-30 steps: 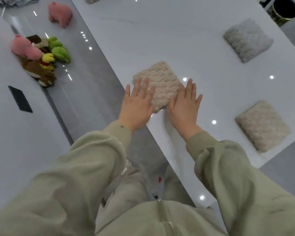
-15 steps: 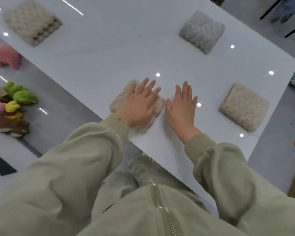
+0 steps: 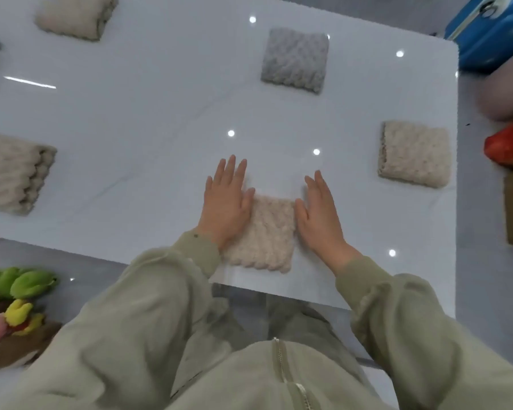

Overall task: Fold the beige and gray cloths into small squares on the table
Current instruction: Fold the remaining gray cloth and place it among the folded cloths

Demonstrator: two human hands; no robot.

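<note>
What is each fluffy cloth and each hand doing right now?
Beige fluffy cloth between the hands: folded square, flat on the table.
Gray fluffy cloth: folded, alone.
Beige cloth at right: folded, alone.
Beige cloth at left edge: folded thick.
Beige cloth at top left: folded.
Left hand: open, flat, on the cloth's left edge.
Right hand: open, flat, beside the cloth.

Likely a home or playroom: a glossy white table on a shiny grey floor, with plush toys heaped beside it and a blue case and cushions on the other side.
</note>
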